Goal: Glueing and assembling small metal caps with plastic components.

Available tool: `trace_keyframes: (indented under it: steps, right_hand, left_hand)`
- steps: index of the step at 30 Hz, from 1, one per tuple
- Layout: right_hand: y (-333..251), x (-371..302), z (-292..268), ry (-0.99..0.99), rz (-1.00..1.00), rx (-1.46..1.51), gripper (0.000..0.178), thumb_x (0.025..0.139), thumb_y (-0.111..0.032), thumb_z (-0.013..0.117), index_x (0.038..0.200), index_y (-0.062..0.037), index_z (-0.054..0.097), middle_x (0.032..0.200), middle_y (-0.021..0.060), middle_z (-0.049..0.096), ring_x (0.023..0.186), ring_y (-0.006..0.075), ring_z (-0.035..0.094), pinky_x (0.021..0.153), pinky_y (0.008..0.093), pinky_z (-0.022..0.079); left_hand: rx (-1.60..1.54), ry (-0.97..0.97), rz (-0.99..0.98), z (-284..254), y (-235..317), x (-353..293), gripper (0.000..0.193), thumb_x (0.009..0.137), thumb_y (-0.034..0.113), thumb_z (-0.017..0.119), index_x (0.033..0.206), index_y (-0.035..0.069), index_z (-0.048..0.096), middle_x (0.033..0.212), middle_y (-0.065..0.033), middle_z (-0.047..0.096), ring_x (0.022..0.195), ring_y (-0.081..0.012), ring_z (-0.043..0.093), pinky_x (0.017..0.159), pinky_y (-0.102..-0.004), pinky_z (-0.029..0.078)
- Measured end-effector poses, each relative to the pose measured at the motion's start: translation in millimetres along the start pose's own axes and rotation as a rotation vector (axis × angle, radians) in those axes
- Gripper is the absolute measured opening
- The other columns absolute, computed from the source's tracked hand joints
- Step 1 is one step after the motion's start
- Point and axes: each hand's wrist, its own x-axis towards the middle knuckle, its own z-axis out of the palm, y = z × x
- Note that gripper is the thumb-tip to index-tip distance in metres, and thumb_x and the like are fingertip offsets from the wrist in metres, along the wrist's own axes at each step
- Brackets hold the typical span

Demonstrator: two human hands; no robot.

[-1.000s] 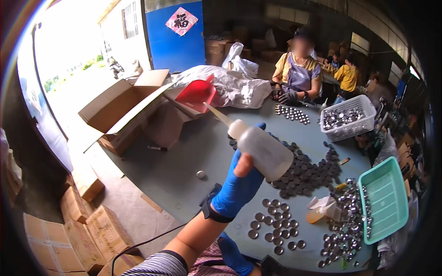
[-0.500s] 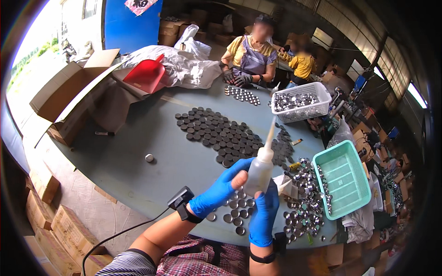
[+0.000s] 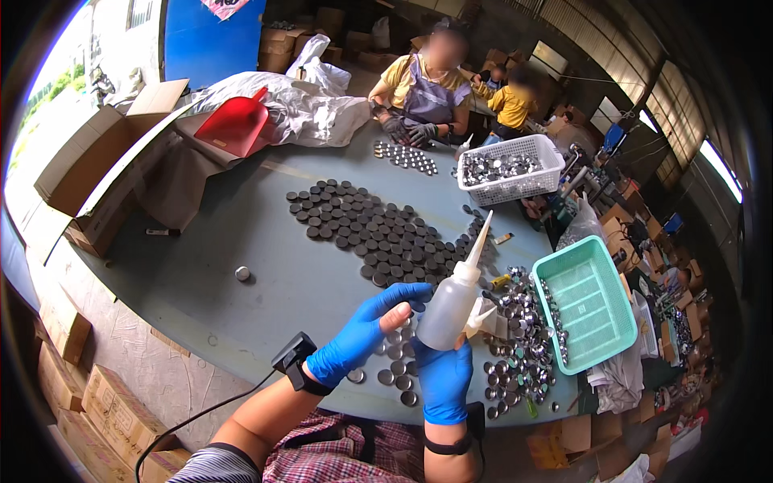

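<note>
A translucent squeeze bottle [image 3: 449, 312] with a long tapered nozzle leans to the upper right above the table. My right hand [image 3: 444, 382], in a blue glove, grips it near its base. My left hand [image 3: 358, 334], also blue-gloved, is beside the bottle with fingers stretched and thumb raised; its fingertips are close to the bottle's side, and whether they touch cannot be seen. Beneath my hands lie several round metal caps [image 3: 386, 376], open side up. Beyond them spreads a large group of dark round discs [image 3: 362, 221].
A green basket [image 3: 626, 336] stands at the right beside a heap of shiny caps [image 3: 515, 366]. Farther back are a white basket [image 3: 523, 196] of metal pieces and a co-worker [image 3: 427, 97] in gloves. A red dustpan [image 3: 233, 127] and cardboard boxes are at the left.
The bottle has tilted further right, and my right hand has shifted left around its base. My left hand's fingers have come away from the bottle's body. The whole view has shifted slightly.
</note>
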Motion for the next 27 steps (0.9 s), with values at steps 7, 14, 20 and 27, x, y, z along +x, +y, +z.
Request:
trace_keyframes:
  steps: [7, 14, 20, 27]
  right_hand:
    - [30, 8, 3, 0.086, 0.002, -0.932, 0.047, 0.092, -0.036, 0.057, 0.120, 0.0014, 0.053, 0.107, 0.0022, 0.057, 0.096, 0.0101, 0.051, 0.085, 0.0267, 0.042]
    - [56, 63, -78, 0.210, -0.351, -1.468, 0.038, 0.090, -0.012, 0.056, 0.125, -0.0007, 0.050, 0.105, 0.0140, 0.059, 0.095, 0.0252, 0.059, 0.082, 0.0356, 0.048]
    - [60, 146, -145, 0.307, -0.287, -1.989, 0.024, 0.088, -0.022, 0.057, 0.101, -0.0011, 0.057, 0.103, 0.0227, 0.059, 0.090, 0.0393, 0.059, 0.075, 0.0468, 0.048]
    - [69, 159, -147, 0.374, -0.169, -2.117, 0.036, 0.085, -0.038, 0.061, 0.095, -0.0030, 0.059, 0.099, 0.0235, 0.058, 0.083, 0.0417, 0.060, 0.069, 0.0492, 0.049]
  left_hand:
    - [0.162, 0.107, -0.134, -24, -22, -9, 0.075, 0.080, 0.043, 0.072, 0.135, 0.003, 0.041, 0.124, -0.0089, 0.050, 0.115, -0.0212, 0.048, 0.098, -0.0348, 0.039]
    - [0.630, 0.731, -0.019, -169, -102, 1, 0.061, 0.070, 0.020, 0.077, 0.123, 0.004, 0.051, 0.113, -0.0119, 0.046, 0.106, -0.0259, 0.049, 0.093, -0.0360, 0.041]
    - [0.761, 0.848, -0.011, -237, -128, 13, 0.057, 0.069, 0.009, 0.076, 0.121, 0.005, 0.053, 0.111, -0.0116, 0.052, 0.102, -0.0270, 0.055, 0.090, -0.0370, 0.044]
    - [1.076, 1.046, 0.148, -202, -137, -15, 0.064, 0.077, 0.004, 0.066, 0.133, -0.005, 0.036, 0.129, -0.0219, 0.039, 0.123, -0.0365, 0.037, 0.105, -0.0409, 0.029]
